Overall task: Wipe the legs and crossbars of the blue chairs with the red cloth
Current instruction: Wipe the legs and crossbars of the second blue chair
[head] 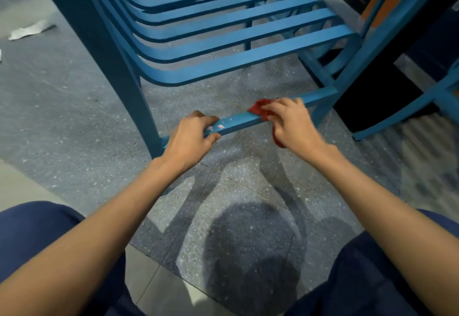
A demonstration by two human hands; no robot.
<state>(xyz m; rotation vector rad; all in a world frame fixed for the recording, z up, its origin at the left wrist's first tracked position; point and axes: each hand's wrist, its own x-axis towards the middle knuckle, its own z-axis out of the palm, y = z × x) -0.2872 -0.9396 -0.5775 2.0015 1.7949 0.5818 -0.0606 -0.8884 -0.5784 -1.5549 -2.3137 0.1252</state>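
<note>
Fingers (198, 117) of my left hand (191, 137) curl over the top of the low blue crossbar (238, 119), thumb underneath, gripping it near the chair's front leg (139, 107). Just beyond those fingertips the bar carries pale pinkish specks (216, 125). Further along, my right hand (290, 124) presses the red cloth (258, 108) onto the same bar, fingers bunched together on top, the cloth wrapping the bar and hanging below my palm. Above both hands stretch the blue seat slats (223, 35) of the stacked chairs. Beneath my wrists lies grey speckled floor (74, 129), with a scrap of white paper (29, 30) far off to my left.
</note>
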